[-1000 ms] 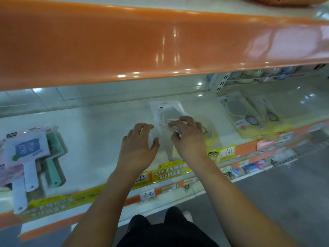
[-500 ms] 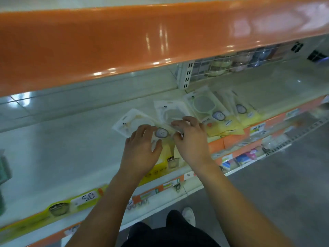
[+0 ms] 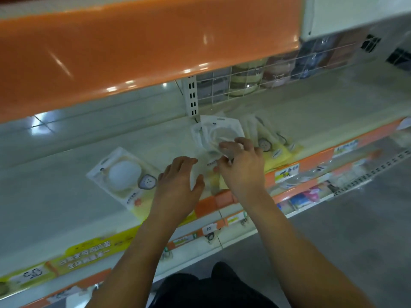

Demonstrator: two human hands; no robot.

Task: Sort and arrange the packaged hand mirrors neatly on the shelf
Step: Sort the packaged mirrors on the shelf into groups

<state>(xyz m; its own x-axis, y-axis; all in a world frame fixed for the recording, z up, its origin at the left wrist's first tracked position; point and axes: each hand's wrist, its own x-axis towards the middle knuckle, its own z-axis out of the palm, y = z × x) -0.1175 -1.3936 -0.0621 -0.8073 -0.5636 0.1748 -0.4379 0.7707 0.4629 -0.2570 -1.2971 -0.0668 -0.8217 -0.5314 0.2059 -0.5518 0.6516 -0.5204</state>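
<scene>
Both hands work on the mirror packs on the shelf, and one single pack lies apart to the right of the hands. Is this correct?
Not quite: the head view shows the single pack lying apart to the left of the left hand, not the right. Both hands, the right hand too, do work on the shelf.

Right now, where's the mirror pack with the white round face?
Head view: the mirror pack lies flat on the shelf left of centre, just left of the left hand, apart from the other packs on the right.
</scene>
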